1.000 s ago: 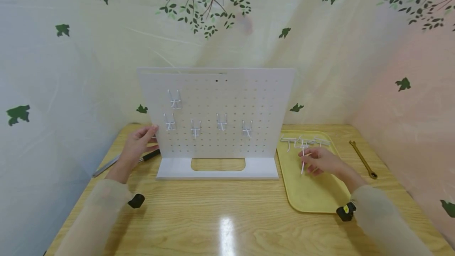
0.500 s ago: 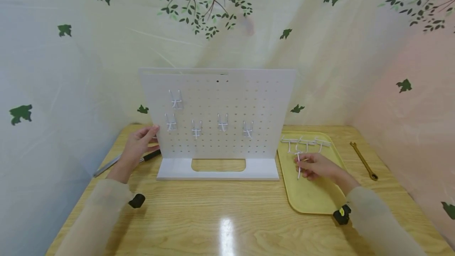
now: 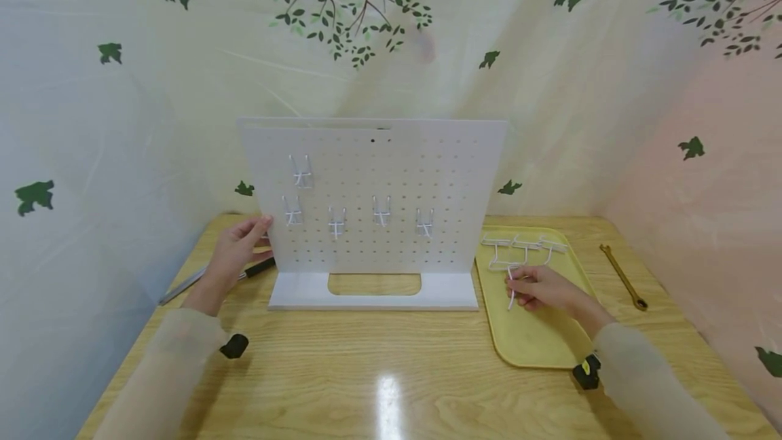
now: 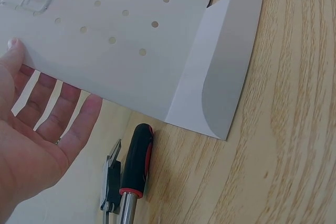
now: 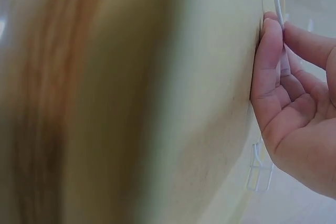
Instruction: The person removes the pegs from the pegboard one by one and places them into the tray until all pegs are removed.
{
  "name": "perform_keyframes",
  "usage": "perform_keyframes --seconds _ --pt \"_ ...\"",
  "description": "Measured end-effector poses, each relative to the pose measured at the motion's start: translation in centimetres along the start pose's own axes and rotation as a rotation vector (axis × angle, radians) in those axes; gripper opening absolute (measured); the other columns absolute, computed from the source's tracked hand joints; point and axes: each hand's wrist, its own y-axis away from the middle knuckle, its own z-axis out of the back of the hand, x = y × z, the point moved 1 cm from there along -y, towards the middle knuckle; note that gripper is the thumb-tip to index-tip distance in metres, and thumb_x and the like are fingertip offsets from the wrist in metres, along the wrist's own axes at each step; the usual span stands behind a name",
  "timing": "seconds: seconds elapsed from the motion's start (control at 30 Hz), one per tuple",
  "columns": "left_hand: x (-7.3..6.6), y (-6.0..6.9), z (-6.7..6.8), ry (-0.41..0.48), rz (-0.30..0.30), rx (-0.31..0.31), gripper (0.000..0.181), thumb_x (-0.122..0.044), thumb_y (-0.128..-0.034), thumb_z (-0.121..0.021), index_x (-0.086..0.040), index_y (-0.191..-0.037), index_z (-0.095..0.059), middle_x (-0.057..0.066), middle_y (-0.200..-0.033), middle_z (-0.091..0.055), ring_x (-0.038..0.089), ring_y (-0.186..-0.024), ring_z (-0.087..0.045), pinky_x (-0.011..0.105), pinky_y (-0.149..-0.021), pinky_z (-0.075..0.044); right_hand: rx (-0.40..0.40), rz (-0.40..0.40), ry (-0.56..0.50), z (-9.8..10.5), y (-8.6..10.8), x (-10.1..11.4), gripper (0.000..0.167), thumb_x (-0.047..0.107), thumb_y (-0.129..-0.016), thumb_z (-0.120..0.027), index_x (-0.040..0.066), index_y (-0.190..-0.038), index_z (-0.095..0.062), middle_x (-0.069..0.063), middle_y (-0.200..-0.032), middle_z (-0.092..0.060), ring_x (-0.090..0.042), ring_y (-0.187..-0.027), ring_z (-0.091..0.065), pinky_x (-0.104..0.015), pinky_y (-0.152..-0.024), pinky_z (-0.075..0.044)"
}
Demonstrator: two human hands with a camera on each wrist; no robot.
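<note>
A white pegboard [image 3: 391, 236] stands upright on its base, with several wire hooks [image 3: 381, 210] hung on its front. My left hand [image 3: 235, 250] grips the board's left edge; in the left wrist view the thumb lies on the front and the fingers [image 4: 68, 103] reach behind. Over the yellow tray [image 3: 531, 341] my right hand [image 3: 544, 287] pinches the prong of a white pegboard hook [image 3: 511, 294] between thumb and fingers. Just beyond that hand, several more white hooks [image 3: 527, 243] lie in the far part of the tray. Part of the held hook is hidden by the fingers.
Right of the tray lies a gold-coloured wrench [image 3: 623, 277]. Beside the board's left edge rest a tool with a black and red handle [image 4: 137, 156] and a metal tool with dark grips [image 4: 111, 182]. A patterned curtain [image 3: 391, 87] hangs behind the wooden table [image 3: 342, 372].
My right hand has drawn the hook slightly left and nearer, away from the other hooks in the tray, then stayed almost in place. The left hand keeps its hold on the board.
</note>
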Motion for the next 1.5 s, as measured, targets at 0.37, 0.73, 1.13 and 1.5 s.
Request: perform_keyframes --seconds 0.37,0.73,1.13,1.5 --pt "-0.1 0.0 0.0 -0.017 0.017 0.009 0.066 -0.059 -0.0976 -0.057 -0.002 -0.132 -0.060 -0.002 -0.113 -0.065 0.023 -0.102 -0.065 0.045 -0.089 -0.058 -0.016 -0.025 0.021 -0.3 0.2 0.3 0.047 0.017 -0.106 -0.057 -0.017 -0.136 -0.045 -0.006 -0.094 -0.068 -0.014 -0.076 -0.062 -0.027 -0.066 -0.058" --pt "0.1 -0.1 -0.1 -0.016 0.029 0.013 0.064 -0.057 -0.0984 -0.056 -0.004 -0.133 -0.059 -0.004 -0.113 -0.064 0.024 -0.104 -0.065 0.045 -0.090 -0.057 -0.047 -0.059 -0.027 -0.3 0.3 0.0 0.047 0.014 -0.103 -0.061 -0.015 -0.137 -0.045 -0.006 -0.097 -0.071 -0.014 -0.077 -0.063 -0.027 -0.068 -0.059" --pt "0.4 -0.2 -0.1 -0.009 0.027 0.022 0.060 -0.054 -0.1002 -0.056 -0.004 -0.134 -0.059 -0.009 -0.110 -0.065 0.022 -0.103 -0.065 0.044 -0.089 -0.058 -0.079 -0.013 -0.066 -0.1 1.1 0.9 0.045 0.018 -0.105 -0.059 -0.013 -0.135 -0.045 -0.015 -0.103 -0.067 -0.023 -0.081 -0.067 -0.037 -0.072 -0.061" --pt "0.3 -0.2 0.2 0.002 0.003 0.019 0.053 -0.056 -0.0986 -0.057 -0.010 -0.125 -0.064 -0.009 -0.109 -0.066 0.018 -0.099 -0.067 0.039 -0.085 -0.060 -0.006 0.201 -0.010 -0.8 2.1 8.7 0.041 0.019 -0.105 -0.059 -0.010 -0.133 -0.051 -0.018 -0.113 -0.067 -0.032 -0.097 -0.069 -0.045 -0.082 -0.061"
